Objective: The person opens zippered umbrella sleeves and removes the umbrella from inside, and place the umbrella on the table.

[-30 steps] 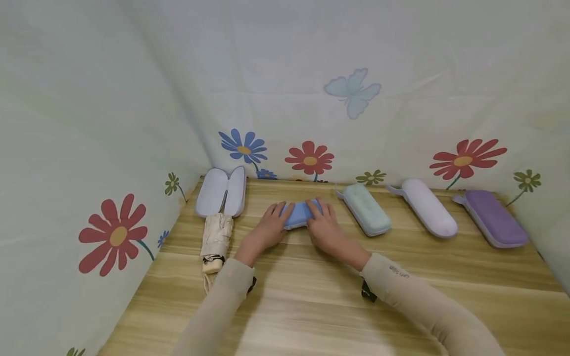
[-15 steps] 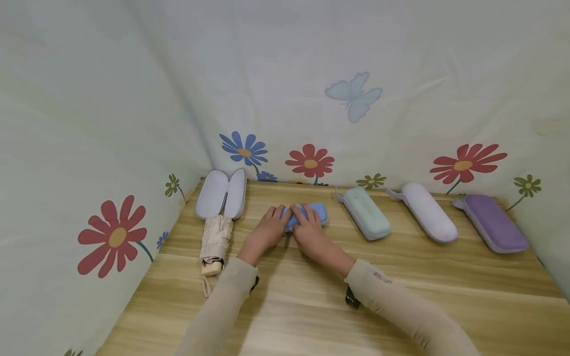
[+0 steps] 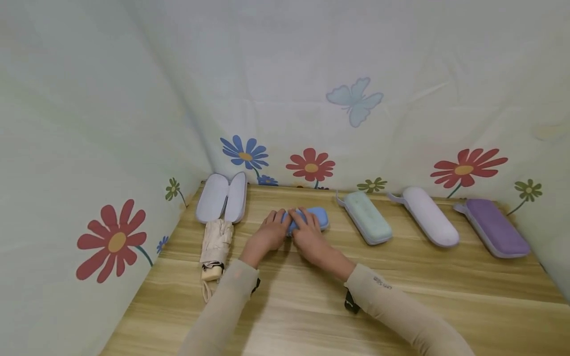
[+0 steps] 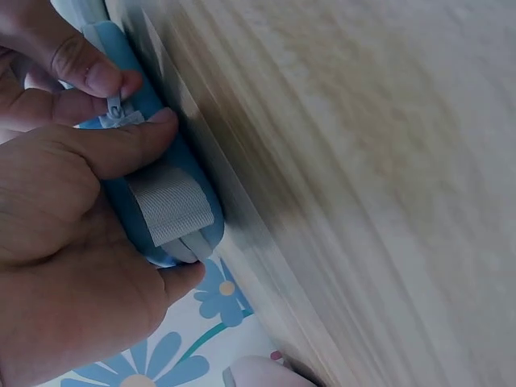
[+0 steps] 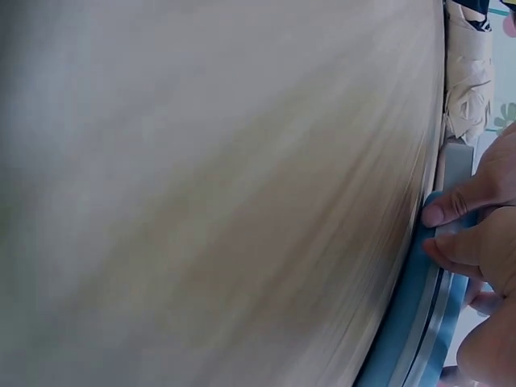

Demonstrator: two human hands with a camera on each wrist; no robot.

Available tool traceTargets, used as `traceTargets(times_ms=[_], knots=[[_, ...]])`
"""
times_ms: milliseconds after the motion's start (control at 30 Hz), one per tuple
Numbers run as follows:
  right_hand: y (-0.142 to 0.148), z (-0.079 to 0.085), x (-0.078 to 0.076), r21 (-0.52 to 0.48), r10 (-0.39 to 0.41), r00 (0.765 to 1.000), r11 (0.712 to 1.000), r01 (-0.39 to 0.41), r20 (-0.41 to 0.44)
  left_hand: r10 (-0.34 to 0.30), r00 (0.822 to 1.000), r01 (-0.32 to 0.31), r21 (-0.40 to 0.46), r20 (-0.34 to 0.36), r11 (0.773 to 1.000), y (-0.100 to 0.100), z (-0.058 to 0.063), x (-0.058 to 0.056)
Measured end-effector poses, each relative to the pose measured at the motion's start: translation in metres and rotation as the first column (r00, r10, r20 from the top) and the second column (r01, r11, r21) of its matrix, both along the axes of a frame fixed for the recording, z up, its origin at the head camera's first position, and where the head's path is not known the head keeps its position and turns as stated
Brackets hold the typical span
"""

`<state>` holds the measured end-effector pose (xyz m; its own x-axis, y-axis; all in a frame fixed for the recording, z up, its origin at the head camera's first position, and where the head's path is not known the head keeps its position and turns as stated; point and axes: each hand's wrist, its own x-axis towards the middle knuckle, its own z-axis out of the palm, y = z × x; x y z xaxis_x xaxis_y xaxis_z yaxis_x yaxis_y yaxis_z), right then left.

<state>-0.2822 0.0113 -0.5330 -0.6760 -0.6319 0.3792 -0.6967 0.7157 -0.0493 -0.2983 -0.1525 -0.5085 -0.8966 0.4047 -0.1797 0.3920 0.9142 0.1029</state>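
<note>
A blue zippered case (image 3: 318,216), like a glasses case, lies on the wooden table (image 3: 307,311) between both hands. My left hand (image 3: 266,237) grips its left end, with the thumb along the side above a grey fabric strap (image 4: 171,203) in the left wrist view. Close beside that thumb, my right hand (image 3: 310,241) pinches the small zipper pull (image 4: 114,105) between thumb and finger. In the right wrist view, a dark seam runs along the side of the blue case (image 5: 411,310). Fingers hide part of the case's top.
At left, an opened pale case (image 3: 213,198) lies behind a folded beige umbrella (image 3: 216,241). To the right are a mint case (image 3: 367,216), a white case (image 3: 429,216) and a purple case (image 3: 496,227). A flowered curtain (image 3: 276,113) borders the table's back and left.
My right hand has slid left along the blue case, from its right end to beside my left hand, uncovering the right end. My left hand stays at the left end.
</note>
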Motion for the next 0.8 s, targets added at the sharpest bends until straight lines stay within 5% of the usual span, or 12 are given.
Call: traceTargets(times_ms=[300,800], knots=[[0.019,0.002,0.003,-0.020,-0.022,0.992,1.000,0.025,0.126,0.010,1.000,-0.010,0.007,0.021,1.000,0.002,-0.002,0.002],[0.080,0.025,-0.002,-0.042,-0.103,0.991,0.993,0.107,0.089,0.089,0.996,-0.090,0.050,0.026,0.995,0.008,0.004,0.002]])
